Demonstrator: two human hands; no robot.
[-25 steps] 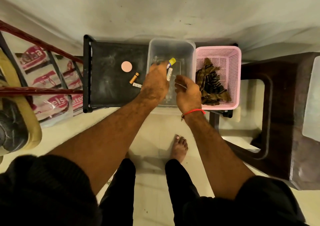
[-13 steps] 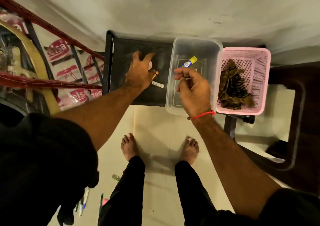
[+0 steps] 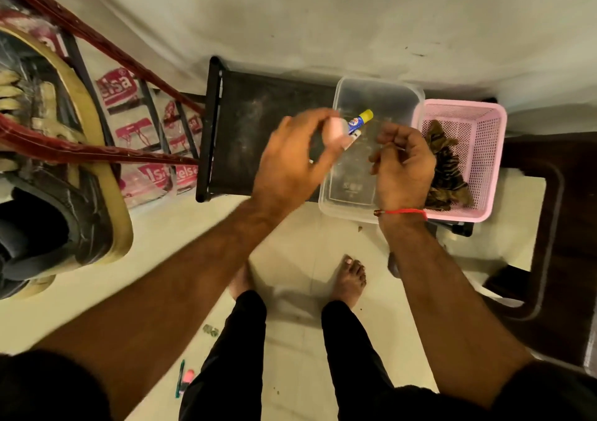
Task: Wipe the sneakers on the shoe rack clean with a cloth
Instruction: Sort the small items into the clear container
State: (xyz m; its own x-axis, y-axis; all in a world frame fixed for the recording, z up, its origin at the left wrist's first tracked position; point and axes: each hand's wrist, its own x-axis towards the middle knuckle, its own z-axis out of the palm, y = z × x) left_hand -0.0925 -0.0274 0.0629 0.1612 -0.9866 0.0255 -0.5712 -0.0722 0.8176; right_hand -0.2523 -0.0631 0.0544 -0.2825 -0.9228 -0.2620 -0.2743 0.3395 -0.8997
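Note:
A dark sneaker with a tan sole (image 3: 106, 175) sits on the red-barred shoe rack (image 3: 97, 155) at the far left. A brown striped cloth (image 3: 449, 168) lies in the pink basket (image 3: 484, 120) at the right. My left hand (image 3: 290, 165) is shut on a small pink round disc (image 3: 336, 131) and hovers at the left edge of the clear plastic container (image 3: 378, 88). My right hand (image 3: 403, 168) is curled shut over the container's right side; I see nothing clearly in it. A glue stick with a yellow cap (image 3: 363, 120) shows in the container between my hands.
The container and basket rest on a black dusty stand (image 3: 252, 120) against the wall. A dark brown plastic chair (image 3: 565, 226) stands at the right. Pens (image 3: 182, 382) lie on the tiled floor by my bare feet. Printed bags sit behind the rack.
My left hand lifted the pink disc off the black stand and carried it right toward the container. My right hand stayed over the container. My view shifted slightly.

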